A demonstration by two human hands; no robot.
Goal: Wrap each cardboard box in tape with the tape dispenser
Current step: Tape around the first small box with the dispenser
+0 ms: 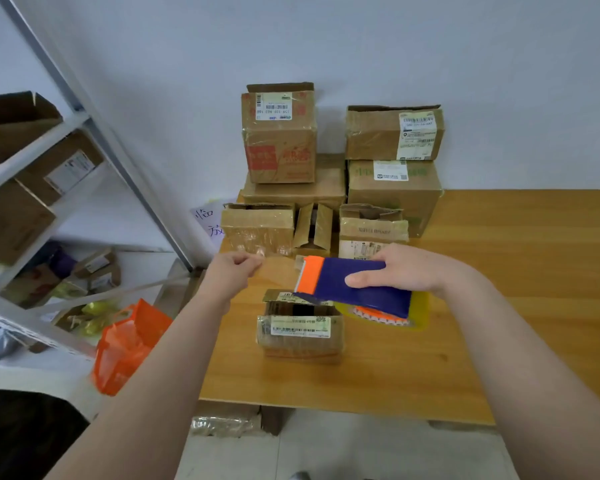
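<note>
My right hand [402, 268] grips the blue-and-orange tape dispenser [357, 285] just above the small cardboard box [300, 329], whose white barcode label is too fine to read. My left hand [234, 268], beyond that box to its left, has its fingertips pinched together, on what I cannot tell. Seven more cardboard boxes [279, 133] stand behind that box, and a handwritten sheet [207, 223] behind and left of it shows "临" and "放".

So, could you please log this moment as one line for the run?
stage: tape stretched out | right hand: holds tape dispenser above cardboard box | left hand: pinches tape end | box: on table
</note>
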